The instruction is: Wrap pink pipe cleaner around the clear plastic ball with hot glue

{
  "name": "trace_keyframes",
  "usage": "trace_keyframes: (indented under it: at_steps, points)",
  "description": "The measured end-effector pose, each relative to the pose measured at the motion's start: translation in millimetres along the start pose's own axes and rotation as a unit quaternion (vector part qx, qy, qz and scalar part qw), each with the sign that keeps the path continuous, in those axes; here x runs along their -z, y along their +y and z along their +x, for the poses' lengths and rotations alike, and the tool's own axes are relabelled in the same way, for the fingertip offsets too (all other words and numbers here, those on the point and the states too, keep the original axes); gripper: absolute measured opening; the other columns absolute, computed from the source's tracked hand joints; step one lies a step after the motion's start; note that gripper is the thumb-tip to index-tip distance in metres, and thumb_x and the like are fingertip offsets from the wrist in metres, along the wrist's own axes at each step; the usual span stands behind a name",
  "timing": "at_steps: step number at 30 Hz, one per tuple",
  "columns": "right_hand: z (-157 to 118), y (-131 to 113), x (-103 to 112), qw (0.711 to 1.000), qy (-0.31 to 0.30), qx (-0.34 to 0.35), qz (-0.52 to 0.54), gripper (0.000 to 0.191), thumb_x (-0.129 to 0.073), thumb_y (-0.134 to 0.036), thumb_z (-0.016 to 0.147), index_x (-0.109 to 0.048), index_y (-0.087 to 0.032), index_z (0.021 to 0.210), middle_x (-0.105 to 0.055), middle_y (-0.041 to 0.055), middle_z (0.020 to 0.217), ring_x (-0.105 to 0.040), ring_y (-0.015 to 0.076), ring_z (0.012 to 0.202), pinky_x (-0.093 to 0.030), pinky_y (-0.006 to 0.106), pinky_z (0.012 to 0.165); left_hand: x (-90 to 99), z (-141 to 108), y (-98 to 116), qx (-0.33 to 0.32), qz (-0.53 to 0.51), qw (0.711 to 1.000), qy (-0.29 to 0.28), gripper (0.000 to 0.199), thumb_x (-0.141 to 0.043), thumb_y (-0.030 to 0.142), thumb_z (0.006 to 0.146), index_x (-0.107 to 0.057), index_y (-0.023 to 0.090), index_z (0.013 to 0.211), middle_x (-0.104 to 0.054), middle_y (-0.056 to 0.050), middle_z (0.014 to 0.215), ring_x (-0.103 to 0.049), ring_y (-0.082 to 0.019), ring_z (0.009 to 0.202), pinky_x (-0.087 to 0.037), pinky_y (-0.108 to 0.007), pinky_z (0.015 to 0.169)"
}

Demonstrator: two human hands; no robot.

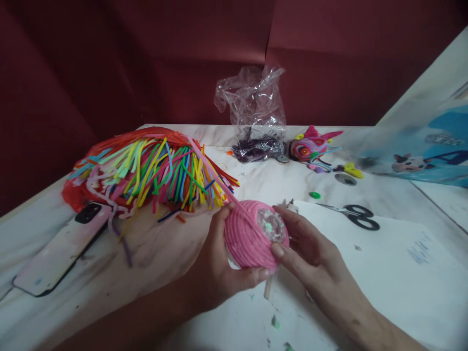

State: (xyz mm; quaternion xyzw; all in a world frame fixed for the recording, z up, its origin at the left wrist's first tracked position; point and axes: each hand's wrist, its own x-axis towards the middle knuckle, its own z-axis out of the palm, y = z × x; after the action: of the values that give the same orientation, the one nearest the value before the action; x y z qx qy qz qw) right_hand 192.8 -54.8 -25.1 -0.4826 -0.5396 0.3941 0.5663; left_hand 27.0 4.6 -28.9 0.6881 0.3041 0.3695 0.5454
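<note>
Between both hands is a rounded object wrapped in pink pipe cleaner [243, 236], with a bare whitish patch [271, 225] at its upper right. A loose length of pink pipe cleaner [210, 168] runs from it up and to the left. My left hand [223, 265] wraps round its left side and underside, thumb along the bottom. On the right edge, my right hand [310, 253] grips it with the thumb near the bare patch and the fingers behind. Part of the far side is hidden by the fingers.
At left, a red bag [73, 195] holds colourful pipe cleaners [175, 170]; a phone [66, 248] lies before it. Behind stand a clear plastic bag [258, 107] and a decorated pink piece [310, 146]. Scissors [360, 217] rest on white paper [387, 263] at right.
</note>
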Motion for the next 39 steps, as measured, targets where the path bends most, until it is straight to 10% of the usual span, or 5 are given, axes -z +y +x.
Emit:
trace_keyframes:
  at_steps: [39]
  points:
    - [-6, 9, 4, 0.986, -0.047, 0.026, -0.159, 0.052, -0.055, -0.043, 0.095, -0.029, -0.034, 0.139, -0.03, 0.0, 0.134, -0.03, 0.0217, 0.124, -0.031, 0.041, 0.107, 9.5, 10, 8, 0.002, -0.05, 0.999, -0.019, 0.052, -0.06, 0.025, 0.079, -0.042, 0.02, 0.127, -0.047, -0.007, 0.131, -0.041, -0.027, 0.124, -0.033, -0.037, 0.105]
